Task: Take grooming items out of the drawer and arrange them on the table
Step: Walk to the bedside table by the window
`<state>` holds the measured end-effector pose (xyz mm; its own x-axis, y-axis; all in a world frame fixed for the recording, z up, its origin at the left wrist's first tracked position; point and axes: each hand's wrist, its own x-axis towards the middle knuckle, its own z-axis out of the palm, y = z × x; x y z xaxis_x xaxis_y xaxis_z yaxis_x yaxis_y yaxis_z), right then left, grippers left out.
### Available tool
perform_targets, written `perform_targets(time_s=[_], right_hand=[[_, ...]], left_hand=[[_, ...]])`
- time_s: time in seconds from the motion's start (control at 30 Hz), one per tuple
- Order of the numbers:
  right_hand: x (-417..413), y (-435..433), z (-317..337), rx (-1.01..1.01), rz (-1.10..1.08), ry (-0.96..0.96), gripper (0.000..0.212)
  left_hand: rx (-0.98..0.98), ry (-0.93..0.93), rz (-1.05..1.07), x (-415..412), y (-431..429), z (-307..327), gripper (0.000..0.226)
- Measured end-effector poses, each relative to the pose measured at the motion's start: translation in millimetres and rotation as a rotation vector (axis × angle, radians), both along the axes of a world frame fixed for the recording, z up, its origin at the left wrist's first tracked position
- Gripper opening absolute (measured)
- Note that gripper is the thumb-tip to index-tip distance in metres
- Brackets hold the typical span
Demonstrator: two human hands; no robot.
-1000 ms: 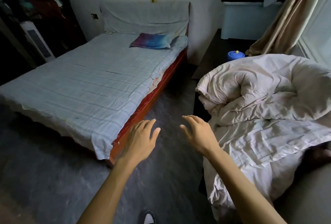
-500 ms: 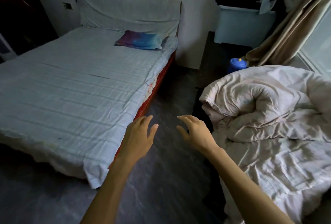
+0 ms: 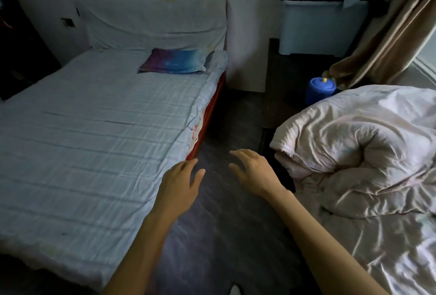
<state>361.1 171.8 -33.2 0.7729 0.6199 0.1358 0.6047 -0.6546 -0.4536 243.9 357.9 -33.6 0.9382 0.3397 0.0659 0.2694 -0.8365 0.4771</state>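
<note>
My left hand (image 3: 180, 185) and my right hand (image 3: 256, 172) reach forward side by side over the dark floor, between two beds. Both are empty, palms down, fingers loosely spread. A dark piece of furniture (image 3: 282, 87) stands at the far end of the aisle, against the wall; no drawer front or grooming item shows on it. A blue lidded pot (image 3: 319, 89) with a yellow knob sits on it.
A bed with a pale checked sheet (image 3: 94, 141) and a coloured pillow (image 3: 174, 61) fills the left. A crumpled white duvet (image 3: 358, 150) lies on the right bed. A pale blue bin (image 3: 318, 27) and a beige curtain (image 3: 387, 44) stand behind.
The view has moved forward along the aisle and turned right; the dark furniture and blue pot are nearer. Both hands keep the same outstretched pose.
</note>
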Motion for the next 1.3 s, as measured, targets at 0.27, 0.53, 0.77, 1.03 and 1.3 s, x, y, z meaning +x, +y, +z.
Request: perform_targets(time_s=[0.27,0.53,0.77,1.03,1.3], right_hand=[[94.3,24.7,-8.6,0.09,-0.061,0.068,0.044],[170.5,65.9,-22.6,0.068,-0.133,0.112,0.045],[237.0,136.9,-17.3,0.019,-0.179,0.116,0.044],[311.5,195.4,-3.7,0.052,-0.263,0.125,0.044],[410.7,247.7,-17.7,0.133,-0.284,0.142,0.043]], left_hand=[[0.065,0.06,-0.068,95.5,28.3,13.0,0.057],[-0.009,0.071,-0.135,186.9,76.3,-6.4,0.068],[-0.124,0.039,-0.186,274.0,146.9,-21.2,0.067],[-0.152,0.014,-0.315,363.5,202.1,-18.2,0.055],[-0.146,-0.045,-0.355,471.2,239.6,-22.4,0.044]])
